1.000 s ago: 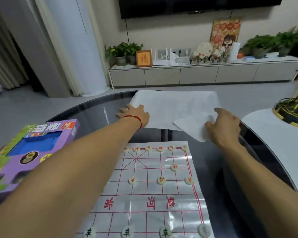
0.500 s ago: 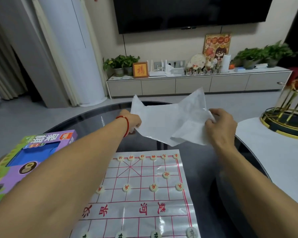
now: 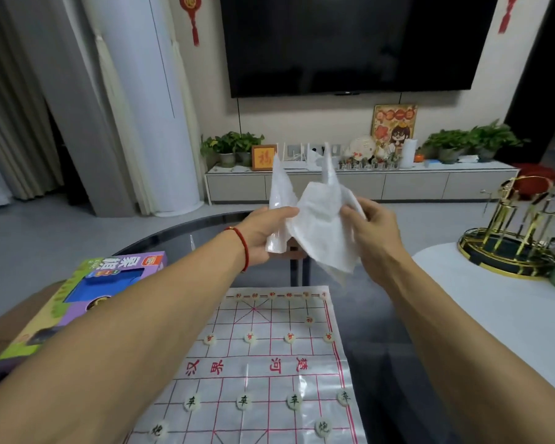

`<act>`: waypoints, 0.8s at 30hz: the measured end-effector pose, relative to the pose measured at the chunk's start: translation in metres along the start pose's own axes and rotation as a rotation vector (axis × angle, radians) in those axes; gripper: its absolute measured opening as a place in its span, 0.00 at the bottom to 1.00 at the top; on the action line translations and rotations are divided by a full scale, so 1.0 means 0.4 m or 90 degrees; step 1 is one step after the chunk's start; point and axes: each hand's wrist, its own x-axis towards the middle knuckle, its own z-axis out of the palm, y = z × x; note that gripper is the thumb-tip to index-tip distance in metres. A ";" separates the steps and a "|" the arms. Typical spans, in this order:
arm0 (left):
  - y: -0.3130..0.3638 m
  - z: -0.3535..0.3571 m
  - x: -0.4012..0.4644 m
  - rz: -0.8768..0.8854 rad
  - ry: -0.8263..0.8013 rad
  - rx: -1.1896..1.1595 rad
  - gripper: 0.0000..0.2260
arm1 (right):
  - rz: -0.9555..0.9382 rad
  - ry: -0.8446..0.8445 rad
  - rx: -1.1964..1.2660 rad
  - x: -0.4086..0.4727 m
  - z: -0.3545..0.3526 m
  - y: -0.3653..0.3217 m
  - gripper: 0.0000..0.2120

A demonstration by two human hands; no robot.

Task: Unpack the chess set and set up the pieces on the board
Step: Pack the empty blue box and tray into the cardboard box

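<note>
Nearest: board sheet (image 3: 269,373) flat on dark glass table (image 3: 378,363), round pieces (image 3: 243,401) on grid lines at near and far rows. Left: game box (image 3: 87,293) at table edge. Above board's far edge: my left hand (image 3: 263,238) and right hand (image 3: 370,233) each grasping crumpled white plastic bag (image 3: 314,232), held in air. Far: TV (image 3: 350,43) on wall.
</note>
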 end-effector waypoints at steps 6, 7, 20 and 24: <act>0.004 -0.001 -0.107 -0.008 -0.049 -0.109 0.23 | -0.050 -0.222 -0.173 -0.086 0.089 -0.069 0.10; 0.007 -0.008 -0.124 -0.017 -0.036 -0.122 0.22 | -0.070 -0.243 -0.215 -0.094 0.102 -0.078 0.10; 0.040 -0.271 -0.365 -0.010 0.291 -0.129 0.11 | -0.057 -0.193 -0.129 -0.196 0.175 -0.188 0.12; 0.028 -0.363 -0.510 0.033 0.256 -0.147 0.10 | -0.006 -0.174 -0.091 -0.219 0.236 -0.207 0.09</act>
